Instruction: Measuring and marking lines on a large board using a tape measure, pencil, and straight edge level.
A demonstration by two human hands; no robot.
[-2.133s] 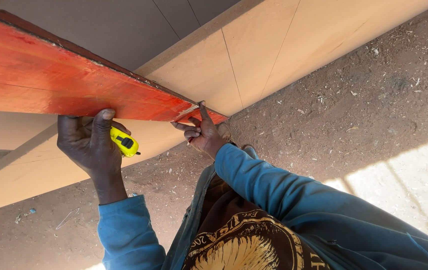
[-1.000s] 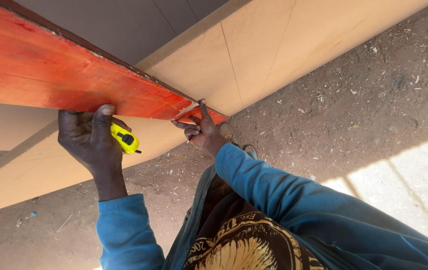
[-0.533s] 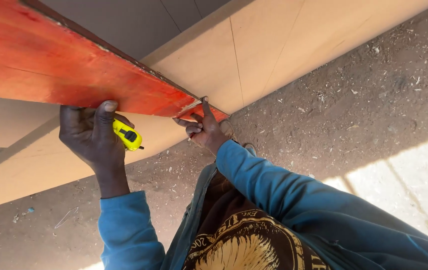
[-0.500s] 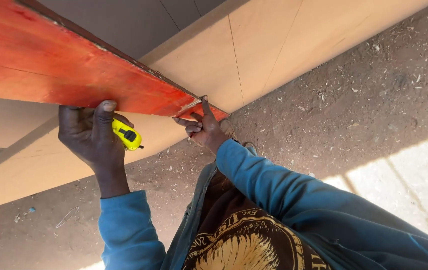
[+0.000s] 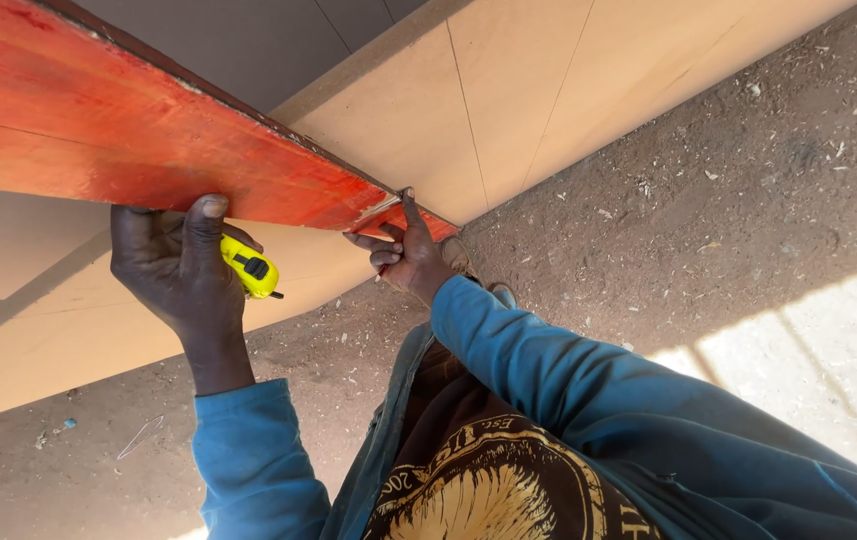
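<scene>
Gripping hands (image 5: pixel 183 265) on smooth red board (image 5: pixel 148 150), yellow tape measure (image 5: pixel 248 267).

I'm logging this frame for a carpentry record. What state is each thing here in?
Red board: raised, held along its lower edge.
Yellow tape measure: gripped in left hand.
Right hand: fingertips at the board's end.
Tan panels: lying flat on the dirt ground.
</scene>
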